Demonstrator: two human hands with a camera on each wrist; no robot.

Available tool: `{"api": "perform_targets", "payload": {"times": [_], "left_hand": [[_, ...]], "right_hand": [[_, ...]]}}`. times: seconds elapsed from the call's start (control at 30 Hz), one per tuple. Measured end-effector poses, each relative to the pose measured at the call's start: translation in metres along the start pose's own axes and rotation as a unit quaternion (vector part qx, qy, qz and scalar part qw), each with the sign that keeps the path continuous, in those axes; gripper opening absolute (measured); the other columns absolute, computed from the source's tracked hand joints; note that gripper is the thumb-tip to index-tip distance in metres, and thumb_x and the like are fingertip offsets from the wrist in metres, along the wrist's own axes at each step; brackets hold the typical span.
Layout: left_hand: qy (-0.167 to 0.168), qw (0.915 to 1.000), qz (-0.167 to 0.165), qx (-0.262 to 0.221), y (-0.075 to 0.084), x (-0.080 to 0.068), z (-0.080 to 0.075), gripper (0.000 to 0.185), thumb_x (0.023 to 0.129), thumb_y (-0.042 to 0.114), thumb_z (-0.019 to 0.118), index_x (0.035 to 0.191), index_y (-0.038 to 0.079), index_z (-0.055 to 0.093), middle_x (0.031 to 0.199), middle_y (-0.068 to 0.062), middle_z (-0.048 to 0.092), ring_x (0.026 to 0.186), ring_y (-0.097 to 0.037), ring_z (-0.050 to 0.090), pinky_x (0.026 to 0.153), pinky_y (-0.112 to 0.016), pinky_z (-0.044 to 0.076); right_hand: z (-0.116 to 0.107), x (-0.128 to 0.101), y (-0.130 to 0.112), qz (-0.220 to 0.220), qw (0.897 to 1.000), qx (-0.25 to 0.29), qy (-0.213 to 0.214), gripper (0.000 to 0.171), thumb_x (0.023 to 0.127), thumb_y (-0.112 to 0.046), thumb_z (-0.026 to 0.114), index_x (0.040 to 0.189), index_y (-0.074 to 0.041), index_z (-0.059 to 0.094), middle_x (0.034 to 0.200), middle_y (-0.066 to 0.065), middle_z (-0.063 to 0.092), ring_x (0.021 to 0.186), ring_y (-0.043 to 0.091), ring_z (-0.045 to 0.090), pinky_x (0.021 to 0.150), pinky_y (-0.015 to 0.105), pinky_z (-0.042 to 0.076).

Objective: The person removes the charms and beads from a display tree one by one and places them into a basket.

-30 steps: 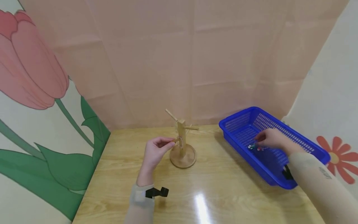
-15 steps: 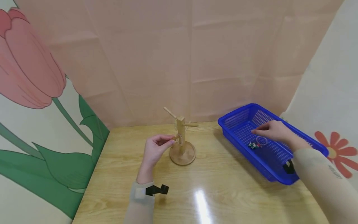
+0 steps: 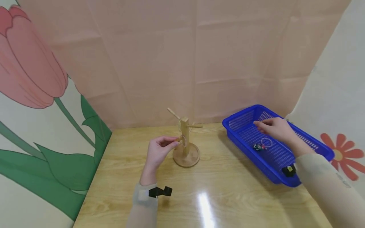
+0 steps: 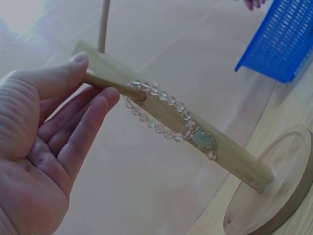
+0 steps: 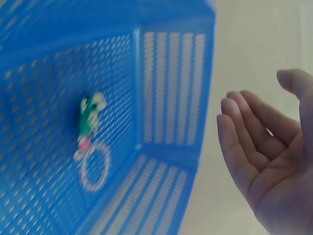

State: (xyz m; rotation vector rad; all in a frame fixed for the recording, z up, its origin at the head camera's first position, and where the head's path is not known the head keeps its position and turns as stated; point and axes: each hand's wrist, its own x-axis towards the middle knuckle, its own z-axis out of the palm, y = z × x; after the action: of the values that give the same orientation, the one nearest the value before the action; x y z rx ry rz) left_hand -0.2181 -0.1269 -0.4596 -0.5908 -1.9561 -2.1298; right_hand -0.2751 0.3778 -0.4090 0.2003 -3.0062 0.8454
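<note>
My left hand (image 3: 159,150) pinches a short wooden peg (image 4: 115,86) of a bracelet stand (image 3: 185,136) between thumb and fingers. A bracelet of clear and pale pink beads (image 4: 160,129) hangs around that peg, its silvery sparkling charm (image 4: 204,140) lying against the post. Over the blue basket at the right is my right hand (image 3: 275,129), its fingers loosely bent, the thumb apart, nothing held. On the basket's floor below it lie a ring of pale beads (image 5: 107,166) and a small green and white piece (image 5: 85,121) with pink beside it.
The blue basket (image 3: 248,159) has perforated walls and stands at the right of the wooden table (image 3: 119,177). More pegs (image 3: 195,126) stick out from the stand's upper part. A pink cloth (image 3: 148,63) hangs behind the table.
My right hand has risen from the small things on the basket floor and moved slightly away, leaving the beaded ring and green piece there. The left hand has stayed at the peg.
</note>
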Motion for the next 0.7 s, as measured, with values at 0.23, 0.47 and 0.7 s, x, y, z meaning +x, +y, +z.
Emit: {"api": "perform_targets", "payload": {"times": [0.23,0.47,0.7], "left_hand": [[-0.012,0.9999,0.002,0.002,0.001,0.000,-0.002,0.018,0.092,-0.002,0.083,0.107,-0.010,0.078,0.110,-0.027,0.077,0.093,-0.024,0.077,0.081,-0.032,0.067],[-0.017,0.9996,-0.004,0.023,0.002,-0.003,-0.006,0.017,0.095,-0.004,0.079,0.110,-0.009,0.077,0.112,-0.025,0.077,0.095,-0.020,0.077,0.085,-0.030,0.066],[-0.017,0.9986,0.023,0.044,0.004,-0.002,-0.013,0.016,0.096,0.001,0.080,0.109,-0.007,0.078,0.112,-0.023,0.078,0.096,-0.020,0.077,0.084,-0.028,0.065]], "right_hand": [[0.005,-0.005,-0.044,-0.010,0.999,0.035,0.011,0.073,0.106,-0.066,0.054,0.132,-0.002,0.074,0.110,0.012,0.080,0.103,0.032,0.076,0.093,0.058,0.060],[0.019,-0.003,-0.086,-0.025,0.992,0.120,0.022,0.068,0.106,-0.063,0.057,0.132,-0.002,0.074,0.115,0.012,0.080,0.101,0.019,0.077,0.087,0.030,0.064],[0.037,-0.001,-0.121,-0.063,0.967,0.237,0.072,0.054,0.107,-0.050,0.064,0.128,-0.002,0.076,0.110,0.010,0.081,0.096,0.011,0.077,0.085,0.021,0.063]]}}
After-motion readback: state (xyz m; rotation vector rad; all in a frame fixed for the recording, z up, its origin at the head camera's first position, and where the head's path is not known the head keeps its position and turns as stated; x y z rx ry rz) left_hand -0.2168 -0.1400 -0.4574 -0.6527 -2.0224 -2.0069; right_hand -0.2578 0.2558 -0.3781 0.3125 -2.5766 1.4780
